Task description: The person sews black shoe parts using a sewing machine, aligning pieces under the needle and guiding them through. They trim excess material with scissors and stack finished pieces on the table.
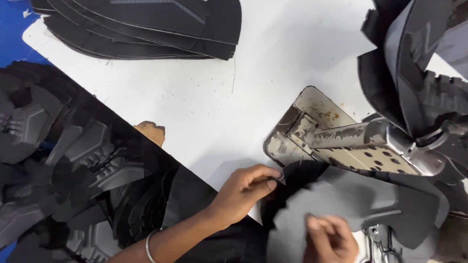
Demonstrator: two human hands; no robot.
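My left hand (pixel 245 189) pinches the jagged left edge of a dark grey cut shoe-upper piece (pixel 350 205) that lies on the white table (pixel 191 96). My right hand (pixel 328 243), blurred at the bottom edge, presses on the same piece with curled fingers. The piece's far edge reaches under the worn metal arm and perforated plate of a sewing machine (pixel 348 140). A metal bangle (pixel 152 251) circles my left wrist.
A fanned stack of black upper pieces (pixel 142 26) lies at the table's far side. A heap of moulded black pieces (pixel 53 163) fills the left. More sewn black pieces (pixel 419 78) hang at the right. Scissors (pixel 378 243) lie by my right hand.
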